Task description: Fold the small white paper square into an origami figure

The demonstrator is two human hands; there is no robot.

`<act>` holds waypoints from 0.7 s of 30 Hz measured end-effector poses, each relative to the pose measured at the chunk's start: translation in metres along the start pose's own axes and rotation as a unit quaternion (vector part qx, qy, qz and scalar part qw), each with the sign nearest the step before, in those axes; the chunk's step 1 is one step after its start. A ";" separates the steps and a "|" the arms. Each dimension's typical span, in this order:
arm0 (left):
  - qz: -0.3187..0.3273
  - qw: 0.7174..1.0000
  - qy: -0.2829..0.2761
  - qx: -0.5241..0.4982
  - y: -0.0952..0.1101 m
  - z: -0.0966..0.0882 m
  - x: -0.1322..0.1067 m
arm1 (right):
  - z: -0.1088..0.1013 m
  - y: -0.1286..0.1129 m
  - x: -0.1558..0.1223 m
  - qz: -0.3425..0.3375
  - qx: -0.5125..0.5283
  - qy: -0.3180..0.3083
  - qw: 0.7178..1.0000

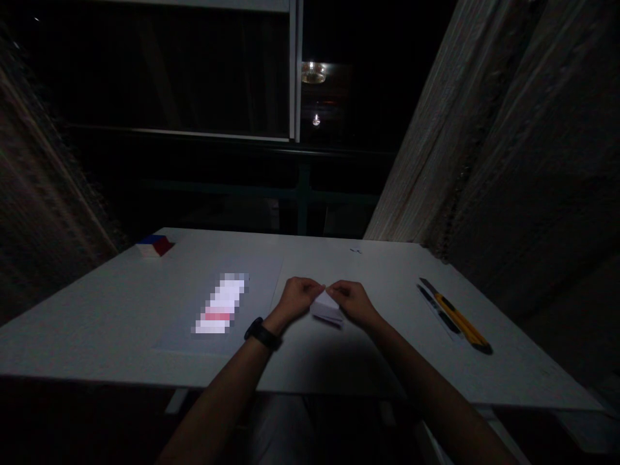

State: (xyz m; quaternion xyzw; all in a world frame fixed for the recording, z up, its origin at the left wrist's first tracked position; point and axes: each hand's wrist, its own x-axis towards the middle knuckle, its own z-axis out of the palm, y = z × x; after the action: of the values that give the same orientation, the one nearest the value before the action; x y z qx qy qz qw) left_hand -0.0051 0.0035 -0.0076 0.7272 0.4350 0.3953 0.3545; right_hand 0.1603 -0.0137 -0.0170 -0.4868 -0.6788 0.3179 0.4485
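Note:
A small folded piece of white paper [326, 309] is held up between my two hands, above the middle of the table. My left hand [297, 298], with a dark watch on its wrist, pinches the paper's upper left edge. Opposite it, my right hand [352, 299] pinches the top at the right, the fingertips of both hands nearly touching. The paper's lower edge shows several layers hanging slightly apart. How far the fingers reach behind the paper is hidden.
On the white table [368, 271], a lit, blurred-out phone screen [221, 305] lies on a paper sheet [266, 274] at left. A yellow cutter [462, 320] and a slim dark pen-like tool [438, 311] lie right. A colored cube [154, 245] sits far left. Curtains [416, 142] flank the table.

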 end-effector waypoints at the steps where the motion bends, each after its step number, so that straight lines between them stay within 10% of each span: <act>1: 0.006 1.000 -0.004 0.000 -0.001 0.000 0.000 | 0.000 0.000 0.000 -0.003 -0.006 0.000 1.000; 21: -0.036 0.999 0.007 -0.002 -0.006 -0.002 0.004 | -0.026 0.003 0.003 0.047 0.040 -0.115 0.991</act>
State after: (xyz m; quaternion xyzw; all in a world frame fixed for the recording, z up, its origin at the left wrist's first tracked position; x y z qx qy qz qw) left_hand -0.0079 0.0095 -0.0107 0.7075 0.4625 0.3880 0.3673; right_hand 0.1846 -0.0097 -0.0080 -0.4601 -0.6887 0.4198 0.3711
